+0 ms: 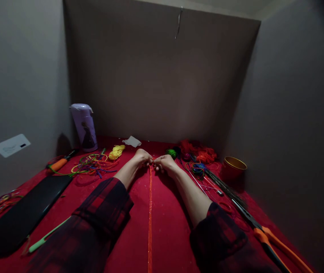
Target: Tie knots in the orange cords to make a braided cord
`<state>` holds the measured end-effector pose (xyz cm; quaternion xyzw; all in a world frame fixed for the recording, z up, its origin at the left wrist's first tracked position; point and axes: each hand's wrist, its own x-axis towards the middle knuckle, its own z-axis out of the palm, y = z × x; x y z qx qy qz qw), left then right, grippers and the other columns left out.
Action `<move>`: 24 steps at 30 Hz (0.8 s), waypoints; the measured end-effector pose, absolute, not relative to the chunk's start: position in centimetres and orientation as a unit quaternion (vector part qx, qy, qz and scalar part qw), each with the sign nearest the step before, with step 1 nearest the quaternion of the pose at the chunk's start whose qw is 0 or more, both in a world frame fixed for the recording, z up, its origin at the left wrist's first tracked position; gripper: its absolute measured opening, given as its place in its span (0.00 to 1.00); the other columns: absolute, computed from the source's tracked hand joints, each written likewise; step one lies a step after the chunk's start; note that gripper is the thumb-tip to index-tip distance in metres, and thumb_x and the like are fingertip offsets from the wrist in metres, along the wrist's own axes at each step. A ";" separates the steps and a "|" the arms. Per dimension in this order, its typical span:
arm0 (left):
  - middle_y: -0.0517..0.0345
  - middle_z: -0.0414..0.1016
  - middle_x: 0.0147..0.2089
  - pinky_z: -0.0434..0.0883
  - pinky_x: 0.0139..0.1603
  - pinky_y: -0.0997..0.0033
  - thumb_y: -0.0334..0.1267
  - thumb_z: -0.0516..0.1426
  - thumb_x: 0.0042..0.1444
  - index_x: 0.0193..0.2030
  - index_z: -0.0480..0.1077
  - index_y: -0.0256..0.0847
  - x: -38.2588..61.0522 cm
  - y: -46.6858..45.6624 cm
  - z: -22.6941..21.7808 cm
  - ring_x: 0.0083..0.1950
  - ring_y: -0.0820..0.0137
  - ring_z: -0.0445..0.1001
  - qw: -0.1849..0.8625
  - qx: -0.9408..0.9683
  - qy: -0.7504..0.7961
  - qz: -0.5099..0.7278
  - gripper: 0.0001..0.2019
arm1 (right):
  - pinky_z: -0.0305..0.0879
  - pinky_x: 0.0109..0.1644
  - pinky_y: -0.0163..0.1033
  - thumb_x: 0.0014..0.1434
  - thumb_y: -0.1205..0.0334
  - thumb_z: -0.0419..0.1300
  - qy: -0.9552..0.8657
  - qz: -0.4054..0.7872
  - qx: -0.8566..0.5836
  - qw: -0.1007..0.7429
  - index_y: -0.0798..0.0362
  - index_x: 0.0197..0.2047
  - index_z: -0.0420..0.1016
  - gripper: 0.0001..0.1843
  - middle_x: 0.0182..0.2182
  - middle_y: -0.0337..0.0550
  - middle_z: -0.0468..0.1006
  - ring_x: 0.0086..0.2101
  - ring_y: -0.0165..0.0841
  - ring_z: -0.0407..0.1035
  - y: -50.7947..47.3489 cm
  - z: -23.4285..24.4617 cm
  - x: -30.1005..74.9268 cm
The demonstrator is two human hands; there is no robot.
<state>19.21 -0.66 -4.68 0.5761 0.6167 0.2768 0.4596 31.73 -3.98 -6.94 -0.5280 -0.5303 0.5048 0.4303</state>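
An orange-red bundle of yarn strands (150,212) runs straight down the middle of the red cloth, from my fingers to the bottom edge of the view. At its far end my left hand (142,156) pinches the yarn from the left. My right hand (164,162) is closed on the same end from the right, its thumb and fingers pressed together. The two sets of fingertips almost meet. Exactly how the strands lie between them is too small to make out. Both forearms reach forward in dark red-checked sleeves.
Left: tangled coloured yarn (93,163), yellow yarn (117,152), a purple bottle (84,128), a black flat panel (27,216), a green-handled tool (38,244). Right: red yarn (204,152), a gold-rimmed bowl (234,167), orange-handled scissors (267,235). Grey walls (162,76) enclose the red surface.
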 end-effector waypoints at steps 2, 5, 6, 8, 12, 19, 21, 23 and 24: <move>0.64 0.59 0.08 0.50 0.14 0.78 0.21 0.58 0.41 0.22 0.72 0.30 19.1 -0.7 -4.6 0.11 0.80 0.54 0.469 0.575 0.610 0.279 0.04 | 0.46 0.09 0.27 0.48 0.73 0.55 -0.531 0.502 -0.529 0.432 0.58 0.18 0.67 0.09 0.09 0.37 0.67 0.08 0.22 0.53 -4.0 -6.9 31.7; 0.63 0.62 0.10 0.53 0.14 0.80 0.20 0.57 0.40 0.20 0.71 0.31 19.2 -0.9 -4.5 0.13 0.80 0.58 0.484 0.570 0.597 0.290 0.05 | 0.45 0.09 0.27 0.48 0.73 0.55 -0.530 0.499 -0.531 0.433 0.58 0.18 0.67 0.10 0.08 0.36 0.67 0.08 0.22 0.52 -3.9 -7.1 31.8; 0.62 0.63 0.11 0.56 0.15 0.80 0.21 0.57 0.41 0.20 0.70 0.31 19.3 -1.0 -4.5 0.14 0.79 0.60 0.490 0.568 0.592 0.294 0.05 | 0.45 0.09 0.27 0.48 0.72 0.55 -0.530 0.500 -0.531 0.433 0.58 0.18 0.67 0.09 0.08 0.36 0.67 0.08 0.22 0.53 -3.8 -7.1 31.8; 0.59 0.66 0.14 0.60 0.18 0.80 0.21 0.57 0.41 0.19 0.69 0.31 19.4 -1.2 -4.4 0.17 0.78 0.64 0.505 0.563 0.582 0.298 0.06 | 0.46 0.09 0.26 0.48 0.73 0.55 -0.531 0.502 -0.528 0.433 0.58 0.19 0.67 0.08 0.10 0.37 0.68 0.09 0.22 0.54 -3.8 -7.1 31.8; 0.55 0.68 0.16 0.66 0.22 0.79 0.21 0.55 0.43 0.19 0.68 0.30 19.6 -1.1 -4.5 0.20 0.75 0.69 0.531 0.554 0.571 0.293 0.06 | 0.45 0.09 0.26 0.48 0.72 0.55 -0.533 0.505 -0.521 0.436 0.58 0.19 0.67 0.08 0.10 0.37 0.68 0.09 0.21 0.55 -3.9 -7.1 31.8; 0.61 0.59 0.10 0.53 0.14 0.79 0.26 0.57 0.42 0.15 0.63 0.33 19.1 -0.5 -5.3 0.13 0.79 0.58 0.533 0.570 0.559 0.280 0.10 | 0.47 0.10 0.26 0.50 0.67 0.57 -0.534 0.509 -0.499 0.453 0.56 0.22 0.65 0.07 0.13 0.35 0.68 0.11 0.21 0.58 -4.1 -7.1 32.3; 0.63 0.57 0.09 0.49 0.14 0.79 0.27 0.57 0.43 0.14 0.62 0.34 19.0 -0.4 -5.4 0.12 0.80 0.55 0.539 0.571 0.554 0.276 0.11 | 0.47 0.11 0.26 0.49 0.65 0.59 -0.544 0.515 -0.486 0.450 0.56 0.23 0.65 0.07 0.14 0.35 0.69 0.12 0.22 0.60 -4.2 -7.2 32.4; 0.63 0.57 0.09 0.48 0.14 0.78 0.28 0.56 0.45 0.14 0.61 0.35 19.0 -0.3 -5.6 0.12 0.80 0.54 0.547 0.567 0.551 0.274 0.12 | 0.47 0.11 0.26 0.48 0.64 0.60 -0.556 0.521 -0.473 0.441 0.57 0.24 0.66 0.07 0.15 0.35 0.70 0.13 0.22 0.61 -4.3 -7.1 32.5; 0.63 0.57 0.10 0.48 0.14 0.78 0.28 0.56 0.45 0.14 0.60 0.35 19.0 -0.2 -5.7 0.12 0.80 0.54 0.551 0.564 0.551 0.275 0.12 | 0.47 0.11 0.26 0.48 0.64 0.60 -0.562 0.523 -0.469 0.436 0.57 0.23 0.67 0.07 0.15 0.35 0.70 0.13 0.22 0.60 -4.4 -7.1 32.5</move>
